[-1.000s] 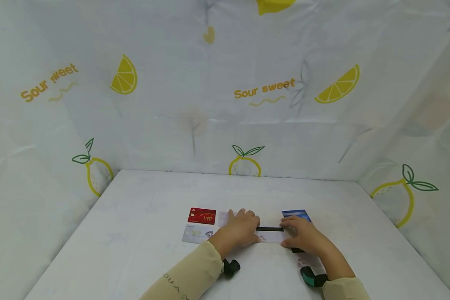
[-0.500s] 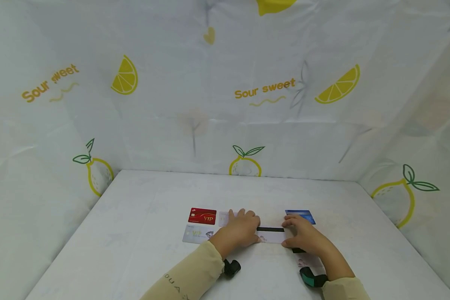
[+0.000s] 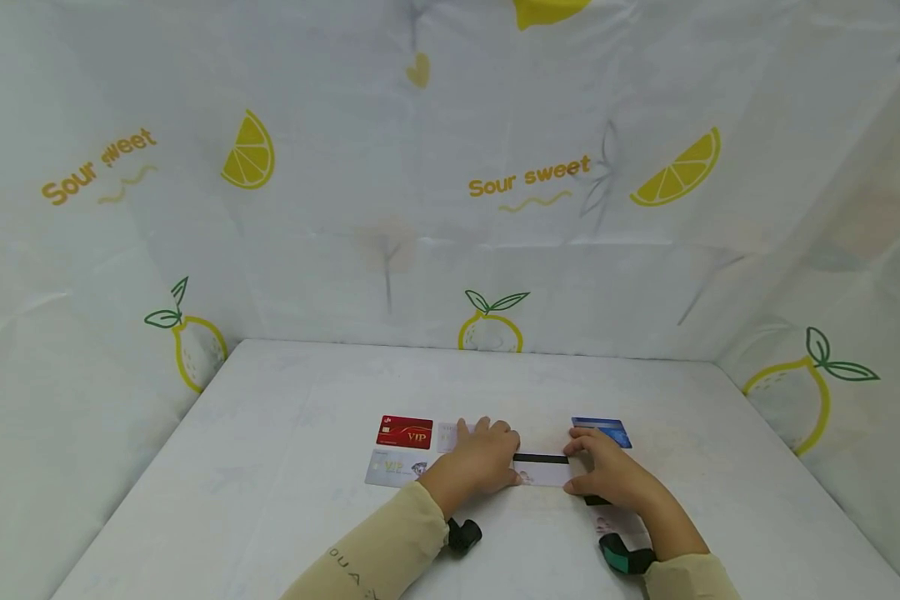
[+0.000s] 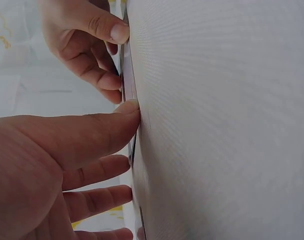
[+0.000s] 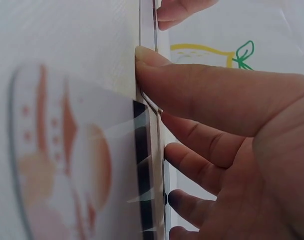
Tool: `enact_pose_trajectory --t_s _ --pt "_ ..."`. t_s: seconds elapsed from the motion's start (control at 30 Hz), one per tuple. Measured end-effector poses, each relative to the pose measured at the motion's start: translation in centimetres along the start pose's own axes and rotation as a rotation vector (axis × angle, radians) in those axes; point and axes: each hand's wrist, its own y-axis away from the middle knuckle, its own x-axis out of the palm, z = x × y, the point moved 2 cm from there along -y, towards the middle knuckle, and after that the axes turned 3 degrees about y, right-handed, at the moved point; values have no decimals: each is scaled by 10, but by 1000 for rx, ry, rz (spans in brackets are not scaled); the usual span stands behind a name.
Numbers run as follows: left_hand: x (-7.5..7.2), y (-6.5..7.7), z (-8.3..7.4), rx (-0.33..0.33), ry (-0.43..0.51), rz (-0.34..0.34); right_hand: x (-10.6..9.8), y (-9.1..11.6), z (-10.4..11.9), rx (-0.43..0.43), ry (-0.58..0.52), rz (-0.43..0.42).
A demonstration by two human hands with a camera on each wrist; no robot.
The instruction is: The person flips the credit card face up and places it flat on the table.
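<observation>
A white plastic card with a black magnetic stripe [image 3: 540,475] lies flat on the white table between both hands in the head view. My left hand [image 3: 480,458] pinches its left end, thumb on the near edge and forefinger on the far one. The right hand [image 3: 609,472] grips the other end the same way. Past the right fingers lies a blue card [image 3: 603,430]. Partly hidden under that hand is a second striped card [image 3: 606,523], whose reddish print [image 5: 87,160] shows large in the right wrist view. The left hand partly covers a pale card [image 3: 446,437].
A red VIP card [image 3: 404,432] lies left of the left hand, with a silver-white VIP card [image 3: 395,467] just in front of it. Black wrist-worn pieces [image 3: 463,537] hang beneath both wrists. A lemon-print sheet [image 3: 345,208] stands behind and beside the table.
The blue card has slid a little to the right and turned slightly. Both hands keep nearly the same place on the white striped card.
</observation>
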Motion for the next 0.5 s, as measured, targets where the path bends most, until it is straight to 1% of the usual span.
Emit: enact_pose_trajectory --t_s 0.37,0.5 --pt "1 -1 1 -10 8 1 0 -1 -2 -4 -6 -5" --pt "1 -2 1 -14 25 -4 0 -3 -2 -13 27 -12"
